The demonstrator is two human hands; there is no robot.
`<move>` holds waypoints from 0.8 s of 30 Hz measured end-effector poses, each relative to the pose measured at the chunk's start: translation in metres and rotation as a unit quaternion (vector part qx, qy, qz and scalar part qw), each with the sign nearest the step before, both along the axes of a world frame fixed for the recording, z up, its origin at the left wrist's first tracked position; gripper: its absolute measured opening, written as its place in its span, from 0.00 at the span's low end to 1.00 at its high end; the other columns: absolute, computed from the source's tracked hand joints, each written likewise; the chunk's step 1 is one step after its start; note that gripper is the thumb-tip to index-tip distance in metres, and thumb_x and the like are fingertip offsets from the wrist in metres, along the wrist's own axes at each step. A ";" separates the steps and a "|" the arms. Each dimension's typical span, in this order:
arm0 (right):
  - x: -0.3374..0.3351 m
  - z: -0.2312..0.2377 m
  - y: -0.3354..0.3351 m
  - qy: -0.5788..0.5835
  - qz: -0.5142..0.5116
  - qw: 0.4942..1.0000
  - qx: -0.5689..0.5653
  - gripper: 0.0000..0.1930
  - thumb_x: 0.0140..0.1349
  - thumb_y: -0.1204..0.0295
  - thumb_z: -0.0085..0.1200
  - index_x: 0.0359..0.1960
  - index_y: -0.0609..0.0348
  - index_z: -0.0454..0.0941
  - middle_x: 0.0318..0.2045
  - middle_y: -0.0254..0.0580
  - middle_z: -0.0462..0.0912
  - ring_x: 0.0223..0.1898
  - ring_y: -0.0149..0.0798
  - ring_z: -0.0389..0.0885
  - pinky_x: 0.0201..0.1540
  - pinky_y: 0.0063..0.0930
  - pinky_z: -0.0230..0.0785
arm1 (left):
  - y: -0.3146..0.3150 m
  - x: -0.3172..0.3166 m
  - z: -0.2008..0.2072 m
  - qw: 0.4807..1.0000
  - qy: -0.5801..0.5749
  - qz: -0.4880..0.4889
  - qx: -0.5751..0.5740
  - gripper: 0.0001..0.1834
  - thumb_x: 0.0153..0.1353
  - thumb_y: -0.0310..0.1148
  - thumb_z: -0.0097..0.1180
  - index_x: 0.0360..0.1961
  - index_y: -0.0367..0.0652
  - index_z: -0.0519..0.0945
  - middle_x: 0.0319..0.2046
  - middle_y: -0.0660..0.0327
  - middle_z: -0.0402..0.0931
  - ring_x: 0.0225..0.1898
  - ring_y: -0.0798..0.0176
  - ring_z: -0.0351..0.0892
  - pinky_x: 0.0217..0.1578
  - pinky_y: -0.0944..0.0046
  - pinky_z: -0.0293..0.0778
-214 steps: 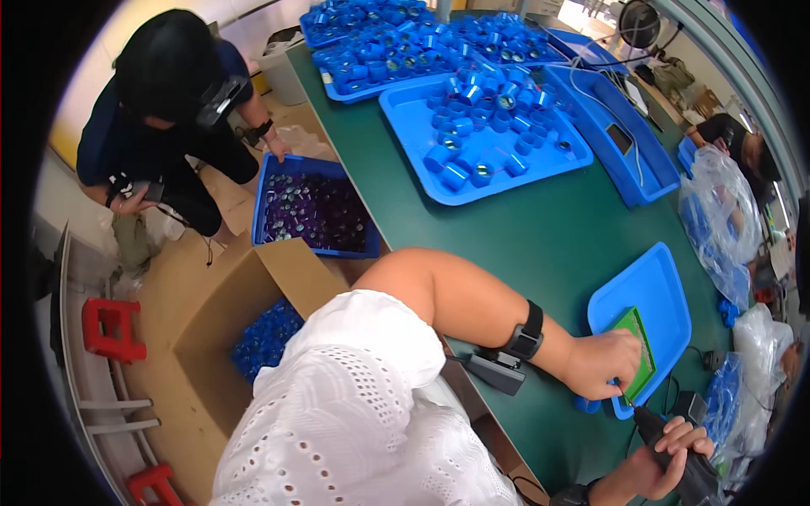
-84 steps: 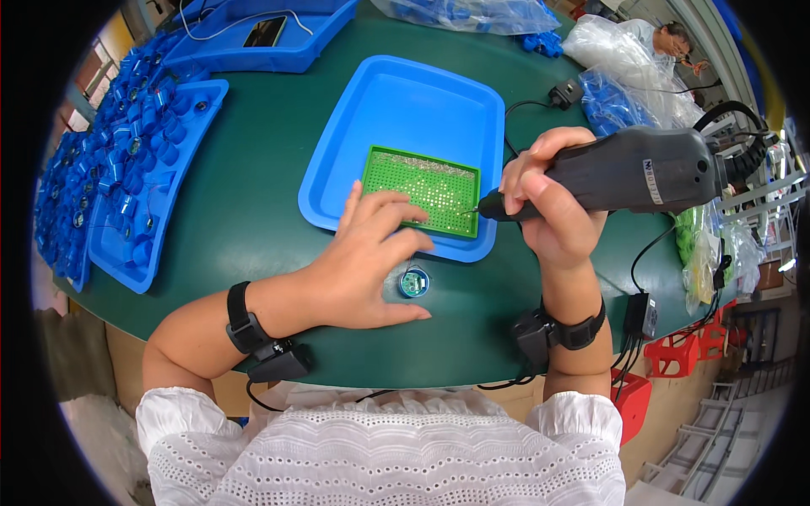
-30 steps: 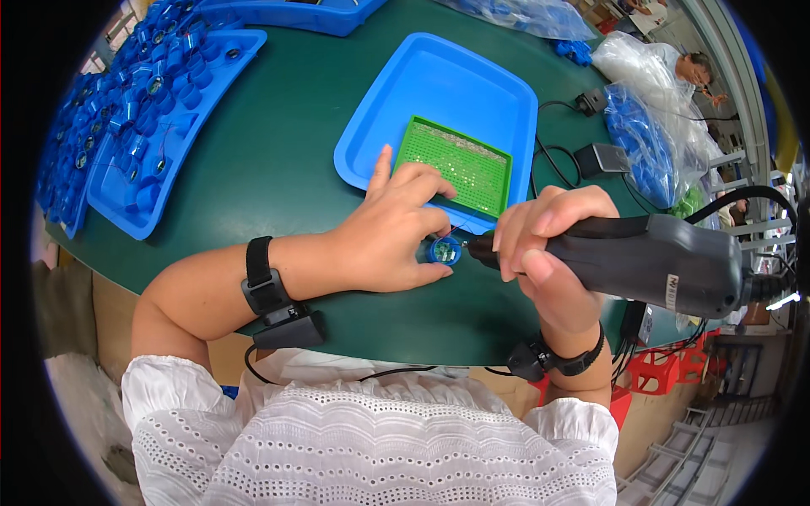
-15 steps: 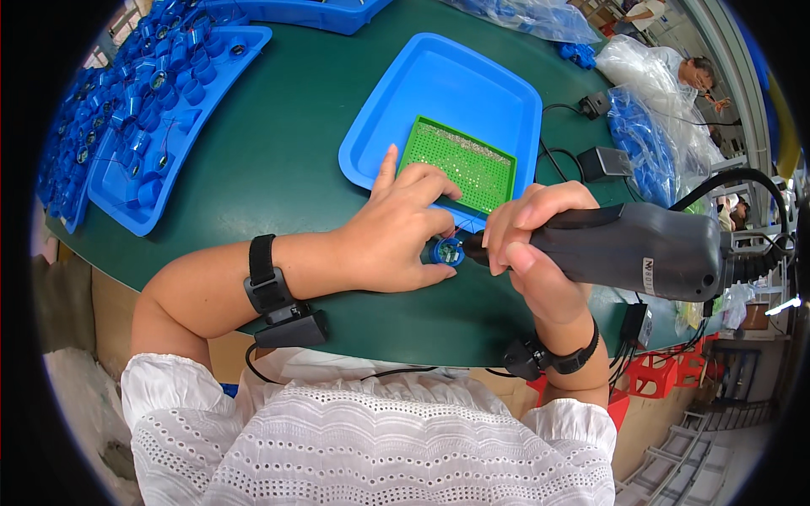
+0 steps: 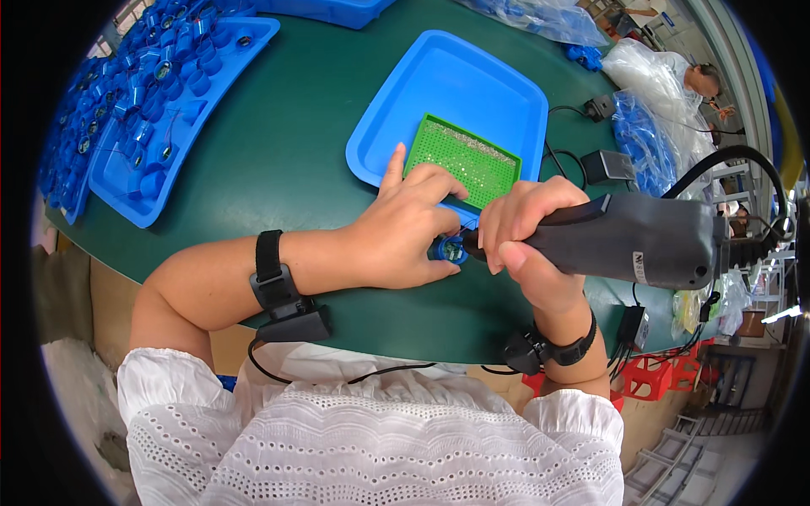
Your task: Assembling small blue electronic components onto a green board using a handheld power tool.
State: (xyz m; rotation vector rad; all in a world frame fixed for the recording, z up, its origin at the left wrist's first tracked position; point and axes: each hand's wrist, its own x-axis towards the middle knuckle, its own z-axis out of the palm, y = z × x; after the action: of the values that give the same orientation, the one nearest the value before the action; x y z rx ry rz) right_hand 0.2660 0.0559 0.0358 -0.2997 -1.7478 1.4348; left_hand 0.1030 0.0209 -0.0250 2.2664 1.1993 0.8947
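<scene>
My left hand point(image 5: 407, 229) holds a small round blue housing point(image 5: 449, 250) against the green table, thumb on its near side and fingers on its far side. A circuit board and thin wires show in the housing. In my right hand point(image 5: 533, 244) is a dark grey electric screwdriver point(image 5: 629, 240), lying nearly level with its tip toward the housing. The tip meets or almost meets the housing; my fingers hide the exact contact. Just beyond my left fingers lies a green perforated screw tray point(image 5: 468, 160) with many tiny silvery screws, inside a blue tray point(image 5: 422, 63).
At the left, blue trays point(image 5: 187, 156) are heaped with blue housings point(image 5: 139, 101). Black adapters point(image 5: 607, 166) and cables lie along the right side, near clear plastic bags point(image 5: 645, 76). A thick black cord point(image 5: 734, 174) runs from the screwdriver. Another person point(image 5: 702, 80) sits beyond.
The view has shifted slightly. My left hand keeps its hold on the housing, and the screwdriver in my right hand has tilted a little, its tip still at the housing.
</scene>
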 end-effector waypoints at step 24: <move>0.052 0.043 -0.005 0.246 0.046 0.968 -0.011 0.12 0.46 0.77 0.47 0.34 0.61 0.62 0.21 0.36 0.61 0.19 0.28 0.60 0.34 0.26 0.52 | -0.291 -0.171 0.033 0.828 -0.137 0.542 -0.028 0.11 0.41 0.29 0.61 0.25 0.36 0.75 0.20 0.63 0.73 0.24 0.71 0.72 0.26 0.69 0.69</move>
State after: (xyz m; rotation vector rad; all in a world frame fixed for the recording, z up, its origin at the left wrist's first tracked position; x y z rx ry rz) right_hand 0.3182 0.0508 0.0791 0.1240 -1.3523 1.4450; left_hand -0.0680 -0.2702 0.0076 1.1697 2.3293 1.4382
